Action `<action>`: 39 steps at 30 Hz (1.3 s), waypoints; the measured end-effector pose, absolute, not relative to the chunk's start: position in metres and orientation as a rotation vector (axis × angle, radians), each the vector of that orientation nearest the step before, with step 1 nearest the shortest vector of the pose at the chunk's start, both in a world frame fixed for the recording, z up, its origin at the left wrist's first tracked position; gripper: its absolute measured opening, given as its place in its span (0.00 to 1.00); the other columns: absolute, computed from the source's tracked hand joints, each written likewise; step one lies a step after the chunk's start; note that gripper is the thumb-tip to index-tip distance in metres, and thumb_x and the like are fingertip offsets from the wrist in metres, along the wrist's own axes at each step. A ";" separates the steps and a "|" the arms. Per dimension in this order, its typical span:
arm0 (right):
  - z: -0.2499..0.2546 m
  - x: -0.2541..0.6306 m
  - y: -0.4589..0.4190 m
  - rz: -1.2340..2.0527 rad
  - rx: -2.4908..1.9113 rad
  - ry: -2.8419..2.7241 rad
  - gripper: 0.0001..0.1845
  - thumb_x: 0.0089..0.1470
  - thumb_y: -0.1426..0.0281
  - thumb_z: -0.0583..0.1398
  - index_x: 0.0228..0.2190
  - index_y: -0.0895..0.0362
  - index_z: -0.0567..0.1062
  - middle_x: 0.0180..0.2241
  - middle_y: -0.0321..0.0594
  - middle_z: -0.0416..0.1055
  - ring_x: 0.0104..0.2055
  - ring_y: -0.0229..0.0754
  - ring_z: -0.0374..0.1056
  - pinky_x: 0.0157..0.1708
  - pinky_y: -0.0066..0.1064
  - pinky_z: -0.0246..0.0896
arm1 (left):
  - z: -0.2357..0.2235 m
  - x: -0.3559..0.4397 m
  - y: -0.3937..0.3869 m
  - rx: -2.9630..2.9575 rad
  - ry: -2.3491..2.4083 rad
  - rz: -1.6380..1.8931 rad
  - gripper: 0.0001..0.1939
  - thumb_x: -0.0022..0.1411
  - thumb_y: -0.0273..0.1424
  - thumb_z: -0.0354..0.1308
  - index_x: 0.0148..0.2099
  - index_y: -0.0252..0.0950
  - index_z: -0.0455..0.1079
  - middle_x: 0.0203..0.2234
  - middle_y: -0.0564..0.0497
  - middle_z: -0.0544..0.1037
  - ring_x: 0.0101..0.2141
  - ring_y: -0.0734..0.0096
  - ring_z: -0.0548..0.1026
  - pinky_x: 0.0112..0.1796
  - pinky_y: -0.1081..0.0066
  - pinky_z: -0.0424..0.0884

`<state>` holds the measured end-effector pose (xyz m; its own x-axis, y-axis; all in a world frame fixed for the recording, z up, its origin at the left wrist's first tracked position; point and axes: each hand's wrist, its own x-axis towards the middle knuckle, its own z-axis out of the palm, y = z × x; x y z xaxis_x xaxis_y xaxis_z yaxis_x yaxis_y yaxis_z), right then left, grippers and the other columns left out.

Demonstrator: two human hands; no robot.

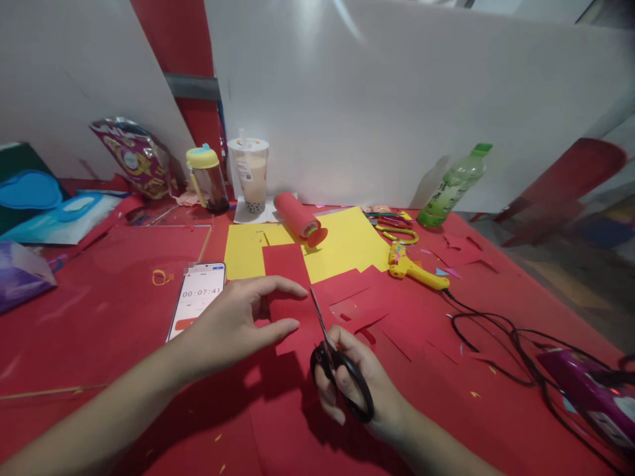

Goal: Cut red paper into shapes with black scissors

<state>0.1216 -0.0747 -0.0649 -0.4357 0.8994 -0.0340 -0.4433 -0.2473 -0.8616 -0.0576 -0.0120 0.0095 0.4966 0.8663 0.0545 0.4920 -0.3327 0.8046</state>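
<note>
My right hand point(354, 377) has its fingers through the black handles of a pair of scissors point(323, 330). The blades point up and away, looking closed together. To the left, my left hand point(248, 317) reaches over a strip of red paper point(285, 261), its thumb and index finger spread apart; whether the fingertips touch the paper is unclear. Under the far end of that strip lies yellow paper point(337, 244). On the yellow paper rests a red paper roll point(297, 215) with a round red piece at its near end. Red paper scraps point(354, 301) lie just beyond the scissors.
A phone point(201, 291) showing a timer lies by my left wrist. Behind stand a bubble tea cup point(252, 175), a yellow-lidded bottle point(207, 178) and a green bottle point(454, 188). To the right are a yellow glue gun point(419, 271), its black cable point(496, 317) and yellow-handled scissors point(399, 235).
</note>
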 end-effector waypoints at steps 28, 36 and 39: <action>-0.066 0.121 -0.075 1.823 -0.678 -1.016 0.25 0.43 0.51 0.62 0.26 0.55 0.56 0.16 0.25 0.61 0.11 0.25 0.52 0.12 0.18 0.46 | 0.009 -0.060 -0.010 1.976 1.113 0.591 0.13 0.54 0.33 0.57 0.43 0.39 0.67 0.39 0.50 0.75 0.41 0.64 0.73 0.36 0.71 0.72; -0.069 0.122 -0.073 1.847 -0.574 -1.025 0.23 0.46 0.52 0.60 0.27 0.55 0.56 0.18 0.27 0.60 0.15 0.27 0.55 0.16 0.20 0.50 | 0.010 -0.060 -0.012 2.001 1.052 0.481 0.13 0.54 0.31 0.56 0.44 0.40 0.66 0.39 0.50 0.74 0.42 0.64 0.72 0.36 0.71 0.71; -0.067 0.122 -0.073 1.827 -0.588 -1.042 0.23 0.47 0.51 0.59 0.27 0.55 0.57 0.18 0.27 0.60 0.15 0.28 0.55 0.16 0.21 0.50 | 0.011 -0.059 -0.013 2.016 1.003 0.462 0.12 0.54 0.29 0.55 0.43 0.40 0.66 0.38 0.51 0.75 0.40 0.66 0.72 0.37 0.71 0.70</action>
